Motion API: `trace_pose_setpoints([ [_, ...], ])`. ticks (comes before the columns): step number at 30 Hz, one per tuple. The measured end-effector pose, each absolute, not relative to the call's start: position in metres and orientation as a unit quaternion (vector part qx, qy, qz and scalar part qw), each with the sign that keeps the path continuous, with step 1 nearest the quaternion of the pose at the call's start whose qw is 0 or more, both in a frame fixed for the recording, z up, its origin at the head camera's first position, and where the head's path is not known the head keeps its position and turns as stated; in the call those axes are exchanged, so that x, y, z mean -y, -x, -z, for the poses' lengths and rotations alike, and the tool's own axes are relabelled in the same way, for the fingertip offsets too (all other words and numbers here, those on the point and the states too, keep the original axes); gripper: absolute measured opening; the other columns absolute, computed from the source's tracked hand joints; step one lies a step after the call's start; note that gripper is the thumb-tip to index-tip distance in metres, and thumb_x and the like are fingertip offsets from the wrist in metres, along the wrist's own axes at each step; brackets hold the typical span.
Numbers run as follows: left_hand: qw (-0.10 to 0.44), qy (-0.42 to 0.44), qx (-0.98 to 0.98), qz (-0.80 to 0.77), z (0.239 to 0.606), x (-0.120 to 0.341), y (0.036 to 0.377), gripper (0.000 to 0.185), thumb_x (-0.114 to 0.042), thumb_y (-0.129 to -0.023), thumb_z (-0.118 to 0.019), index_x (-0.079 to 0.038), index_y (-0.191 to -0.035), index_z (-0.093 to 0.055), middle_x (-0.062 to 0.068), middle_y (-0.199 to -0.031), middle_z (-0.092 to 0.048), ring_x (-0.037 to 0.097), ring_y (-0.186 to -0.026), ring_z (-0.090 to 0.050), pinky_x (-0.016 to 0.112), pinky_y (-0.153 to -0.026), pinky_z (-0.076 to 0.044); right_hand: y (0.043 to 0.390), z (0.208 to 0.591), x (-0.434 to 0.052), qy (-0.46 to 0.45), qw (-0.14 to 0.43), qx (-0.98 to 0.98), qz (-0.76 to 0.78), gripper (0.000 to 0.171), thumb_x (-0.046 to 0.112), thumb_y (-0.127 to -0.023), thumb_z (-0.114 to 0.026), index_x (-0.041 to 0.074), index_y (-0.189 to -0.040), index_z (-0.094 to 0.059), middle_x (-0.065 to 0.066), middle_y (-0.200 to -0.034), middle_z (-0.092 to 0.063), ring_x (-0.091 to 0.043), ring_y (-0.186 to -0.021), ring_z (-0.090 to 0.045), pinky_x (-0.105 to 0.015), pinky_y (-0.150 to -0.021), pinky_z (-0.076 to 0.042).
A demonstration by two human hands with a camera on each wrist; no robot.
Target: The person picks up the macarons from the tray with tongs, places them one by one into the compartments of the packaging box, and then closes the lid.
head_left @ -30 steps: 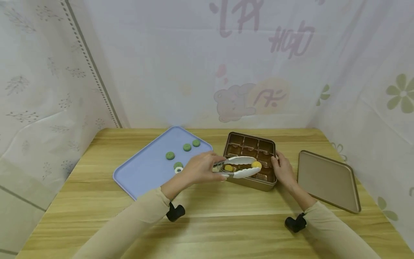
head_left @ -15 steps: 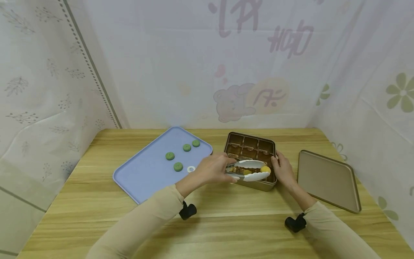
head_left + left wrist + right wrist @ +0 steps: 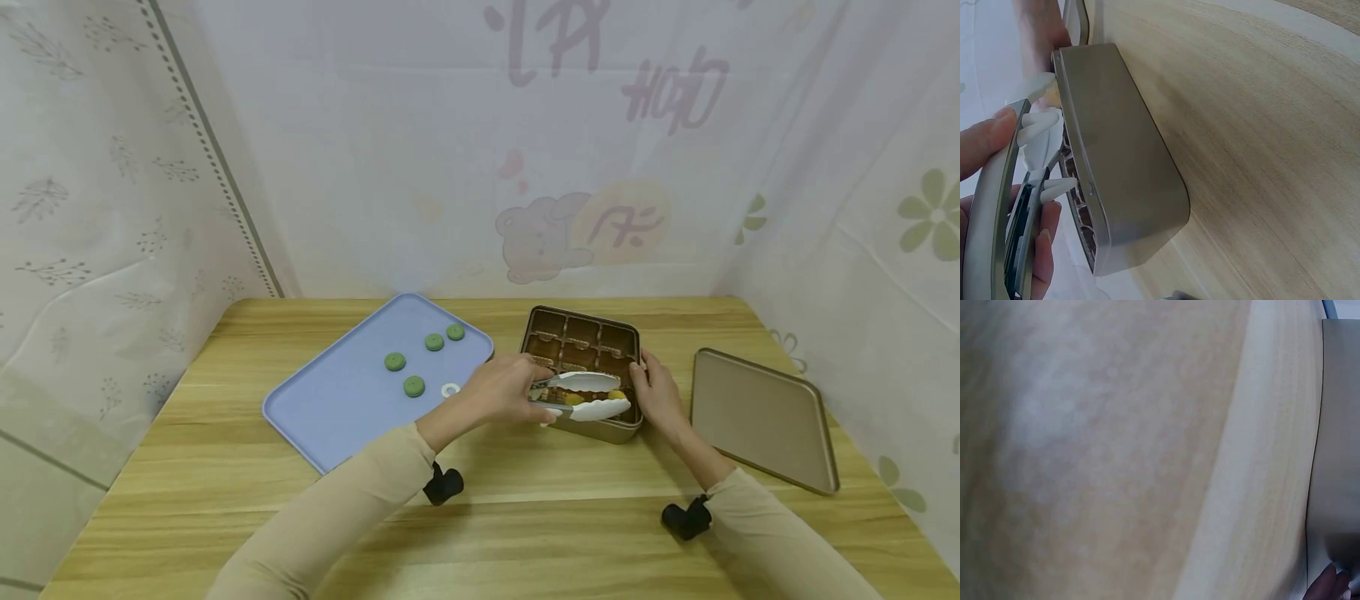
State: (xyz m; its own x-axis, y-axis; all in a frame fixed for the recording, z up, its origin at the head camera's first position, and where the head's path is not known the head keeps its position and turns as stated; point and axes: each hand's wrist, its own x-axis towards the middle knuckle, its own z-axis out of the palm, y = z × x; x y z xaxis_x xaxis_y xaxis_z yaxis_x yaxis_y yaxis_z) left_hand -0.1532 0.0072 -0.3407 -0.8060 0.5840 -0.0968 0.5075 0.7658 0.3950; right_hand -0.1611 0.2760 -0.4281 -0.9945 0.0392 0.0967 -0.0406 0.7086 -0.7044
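My left hand (image 3: pixel 498 390) holds metal tongs (image 3: pixel 600 409) with white scalloped tips. Their white hanging ring (image 3: pixel 450 390) pokes out behind the hand, over the tray. The tips reach into the front right part of a brown metal box (image 3: pixel 592 428) with a clear divided insert. Between them sits a small round yellow cookie (image 3: pixel 617 395), low in the corner compartment. Another yellow cookie (image 3: pixel 574 400) lies in the compartment to its left, partly behind the tongs. My right hand (image 3: pixel 658 390) grips the box's right side, thumb at the rim and fingers against the outer wall.
Left of the box lies a blue tray (image 3: pixel 330 417) with several round green cookies (image 3: pixel 414 386). A flat brown lid (image 3: pixel 761 421) rests on the wooden table (image 3: pixel 555 533) at the right. Patterned cloth (image 3: pixel 390 167) hangs behind and at both sides.
My left hand and the tongs have moved right and the tips have lowered, bringing the yellow cookie down into the box's front right compartment. My right hand has stayed on the box.
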Motion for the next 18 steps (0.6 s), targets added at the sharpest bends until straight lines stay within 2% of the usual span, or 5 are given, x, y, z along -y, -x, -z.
trace_pose_setpoints([
  [6, 0.116, -0.282, -0.934, -0.186, 0.3416, -0.0080, 0.1528, 0.063, -0.044, -0.077, -0.081, -0.019, -0.132, -0.063, 0.003, -0.135, -0.062, 0.009, -0.063, -0.039, 0.021, -0.047, -0.030, 0.1607, 0.4290, -0.2752, -0.004, 0.060, 0.922, -0.383, 0.049, 0.016, -0.107, -0.032, -0.013, -0.146, -0.032, -0.039, -0.123, -0.055, -0.050, -0.108, -0.059, -0.059, -0.095, -0.045],
  [10, 0.114, -0.284, -0.933, -0.190, 0.3425, -0.0071, 0.1522, 0.063, -0.044, -0.077, -0.081, -0.019, -0.133, -0.063, 0.003, -0.133, -0.063, 0.009, -0.062, -0.039, 0.021, -0.046, -0.029, 0.1602, 0.4288, -0.2751, -0.006, 0.059, 0.921, -0.385, 0.049, 0.017, -0.107, -0.031, -0.013, -0.146, -0.031, -0.039, -0.123, -0.055, -0.050, -0.108, -0.059, -0.060, -0.094, -0.045],
  [18, 0.093, -0.296, -0.934, -0.180, 0.3431, 0.0019, 0.1452, 0.066, -0.044, -0.076, -0.082, -0.019, -0.133, -0.063, 0.004, -0.114, -0.069, 0.008, -0.063, -0.039, 0.020, -0.050, -0.031, 0.1610, 0.4290, -0.2760, 0.000, 0.051, 0.922, -0.384, 0.050, 0.018, -0.107, -0.030, -0.013, -0.147, -0.029, -0.040, -0.130, -0.051, -0.052, -0.115, -0.055, -0.061, -0.101, -0.041],
])
